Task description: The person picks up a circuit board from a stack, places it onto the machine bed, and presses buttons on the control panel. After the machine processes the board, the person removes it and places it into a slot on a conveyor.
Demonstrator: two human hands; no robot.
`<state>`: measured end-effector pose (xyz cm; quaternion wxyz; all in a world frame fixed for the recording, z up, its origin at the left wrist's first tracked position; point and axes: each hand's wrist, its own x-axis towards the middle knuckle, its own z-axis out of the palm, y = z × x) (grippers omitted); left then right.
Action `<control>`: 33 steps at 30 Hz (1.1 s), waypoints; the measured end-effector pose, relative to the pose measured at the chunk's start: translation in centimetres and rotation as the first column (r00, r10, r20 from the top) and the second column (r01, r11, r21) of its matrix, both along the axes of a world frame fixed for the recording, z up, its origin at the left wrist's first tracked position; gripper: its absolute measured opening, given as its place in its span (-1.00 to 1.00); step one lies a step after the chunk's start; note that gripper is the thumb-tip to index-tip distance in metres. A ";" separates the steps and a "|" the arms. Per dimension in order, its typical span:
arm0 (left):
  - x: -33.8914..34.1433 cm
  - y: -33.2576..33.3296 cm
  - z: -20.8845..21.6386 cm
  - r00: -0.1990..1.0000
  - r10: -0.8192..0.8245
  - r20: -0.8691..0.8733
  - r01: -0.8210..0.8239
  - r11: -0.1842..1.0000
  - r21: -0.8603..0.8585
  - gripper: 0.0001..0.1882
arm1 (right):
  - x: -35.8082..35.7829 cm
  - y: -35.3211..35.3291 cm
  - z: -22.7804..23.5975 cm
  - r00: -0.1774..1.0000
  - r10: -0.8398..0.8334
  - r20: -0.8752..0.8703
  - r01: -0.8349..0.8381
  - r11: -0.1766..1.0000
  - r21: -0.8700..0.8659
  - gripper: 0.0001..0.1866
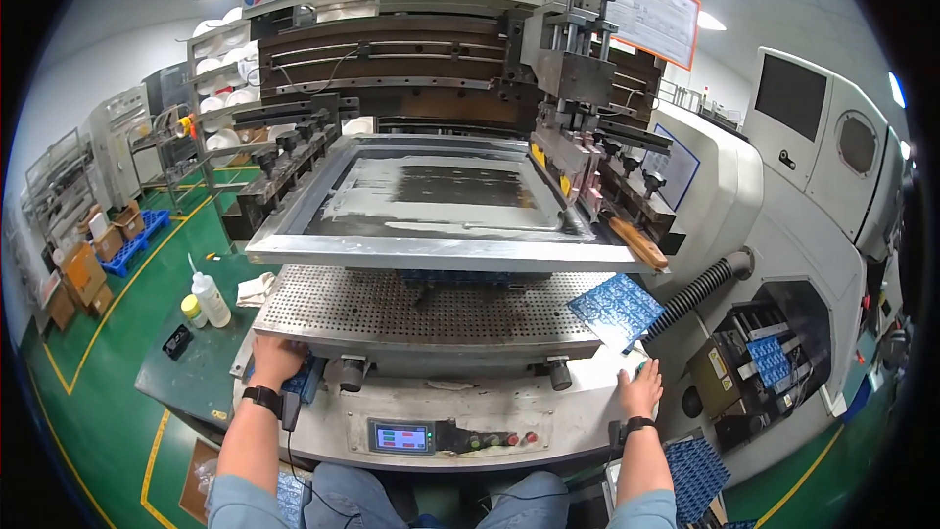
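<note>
My left hand [277,360] is at the front left corner of the perforated metal bed [431,309], beside some blue patterned panels [309,378]. Its fingertips are hidden, so its grip does not show. Over at the right, my right hand [640,392] has its fingers stretched out beside a small green button [641,368] on the machine's front ledge. A blue patterned circuit panel [617,310] lies tilted on the bed's right edge, beyond that hand. Above the bed sits a metal-framed printing screen [450,251] smeared with grey-white ink.
A wooden-handled spatula [638,242] rests on the screen frame's right corner. On the green side table [166,382] stand a white squeeze bottle [210,300] and a yellow-capped jar [193,311]. A lit control display [400,436] faces me. More blue panels [697,475] lie at lower right.
</note>
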<state>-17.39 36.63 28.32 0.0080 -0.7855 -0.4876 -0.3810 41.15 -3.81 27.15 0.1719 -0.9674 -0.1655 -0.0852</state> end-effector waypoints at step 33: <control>1.4 -2.1 17.8 0.951 0.160 -0.266 -0.187 0.979 -0.079 -0.42 | -10.2 1.8 26.4 0.572 0.755 -0.320 0.439 0.048 0.897 -0.82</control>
